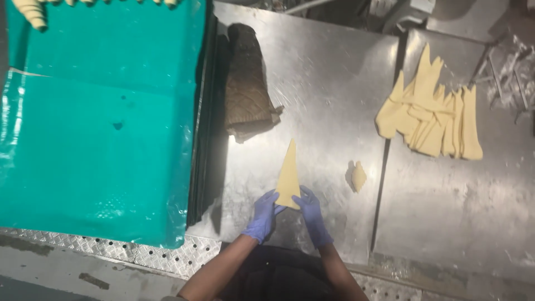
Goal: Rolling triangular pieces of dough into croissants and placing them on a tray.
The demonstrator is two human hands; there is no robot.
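Observation:
A pale yellow triangle of dough [289, 173] lies on the steel table [329, 83], its tip pointing away from me. My left hand [263, 215], in a purple glove, pinches the near left corner of its wide base. My right hand [310, 213], also gloved, holds the near right corner. A small scrap of dough [359, 176] lies just to the right of the triangle.
A stack of several cut dough triangles [432, 114] lies at the right. A folded brown quilted cloth [245, 83] sits at the back left of the table. A teal lined tray [100, 122] fills the left, with shaped dough rolls [33, 12] at its far edge.

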